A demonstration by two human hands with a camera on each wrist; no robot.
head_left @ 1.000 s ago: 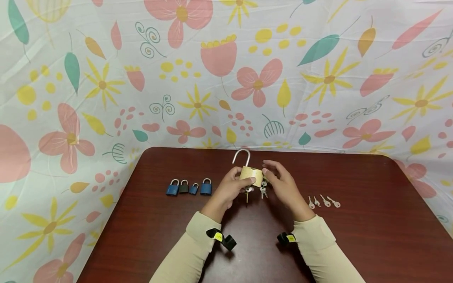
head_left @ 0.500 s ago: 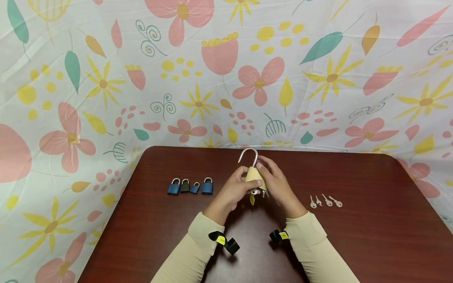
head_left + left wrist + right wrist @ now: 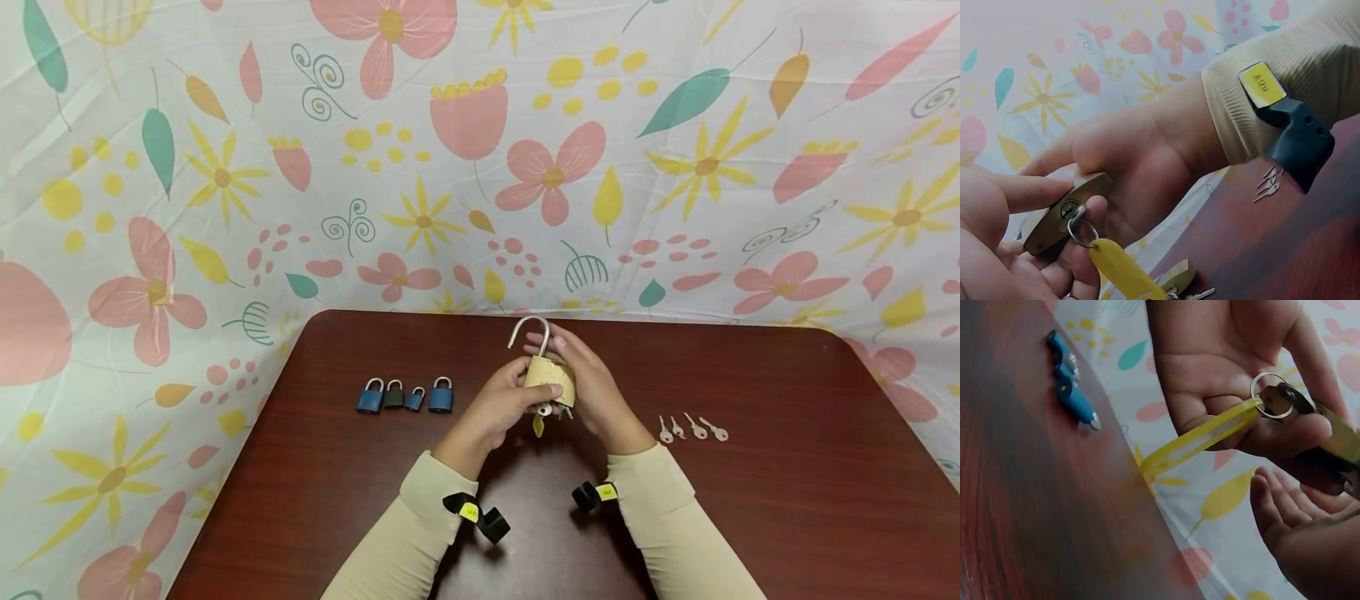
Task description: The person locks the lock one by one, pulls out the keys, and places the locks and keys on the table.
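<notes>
A brass padlock [image 3: 551, 382] with its silver shackle [image 3: 531, 321] swung open is gripped by my left hand [image 3: 498, 404], thumb across the face. From the keyhole in its base hangs a key ring [image 3: 1272, 394] with a yellow tag [image 3: 1197, 440]. My right hand [image 3: 592, 387] is alongside, its fingers extended behind the shackle. In the right wrist view those fingers [image 3: 1285, 503] look loose and uncurled near the padlock; contact is unclear. A second brass piece [image 3: 1180, 275] with keys is partly hidden behind the tag in the left wrist view; its support cannot be made out.
On the dark red table [image 3: 315, 492], a blue padlock [image 3: 370, 398], a black one [image 3: 393, 395], a small blue one [image 3: 415, 400] and another blue one [image 3: 441, 397] stand in a row at left. Several keys [image 3: 697, 428] lie at right. A floral curtain [image 3: 480, 208] hangs behind.
The brass padlock shifts slightly right and turns, first narrowing, then showing its broad face again. My right hand moves in from its right side, its fingers now reaching behind the shackle.
</notes>
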